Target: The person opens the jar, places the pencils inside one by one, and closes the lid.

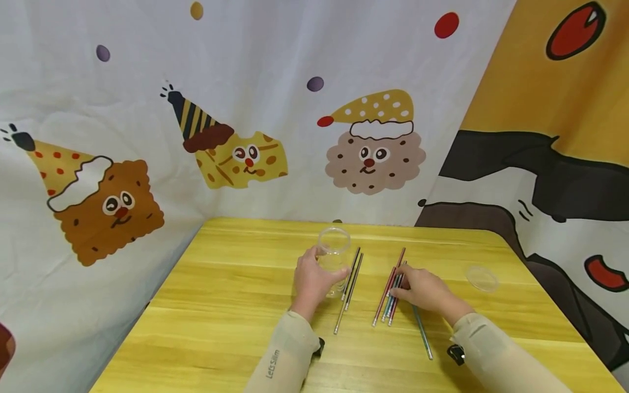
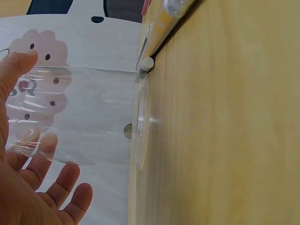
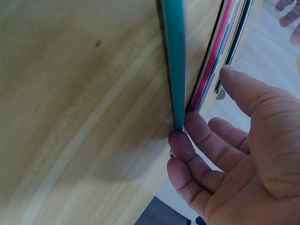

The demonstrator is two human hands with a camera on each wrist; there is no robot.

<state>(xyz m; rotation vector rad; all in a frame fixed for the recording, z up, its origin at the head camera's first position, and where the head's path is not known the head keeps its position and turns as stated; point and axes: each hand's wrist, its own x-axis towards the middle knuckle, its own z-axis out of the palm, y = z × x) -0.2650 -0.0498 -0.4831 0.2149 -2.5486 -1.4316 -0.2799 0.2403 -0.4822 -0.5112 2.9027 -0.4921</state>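
A clear plastic jar [image 1: 334,255] stands upright and lidless on the table. My left hand [image 1: 313,278] holds it, thumb on the near right side and fingers round the left. In the left wrist view the jar's base [image 2: 142,124] meets the tabletop. Over a loose group of red, blue and dark pencils [image 1: 385,305] reaches my right hand [image 1: 425,289], its thumb apart from the fingers. The right wrist view has its fingertips [image 3: 180,143] at the end of a teal pencil [image 3: 174,65], with pink and dark pencils [image 3: 211,65] beyond.
Two dark pencils [image 1: 354,281] and a gold one [image 1: 339,321] lie just right of the jar. A clear round lid [image 1: 482,279] lies at the table's right. Behind the wooden table [image 1: 196,338] hangs a cartoon-printed cloth [image 1: 275,71].
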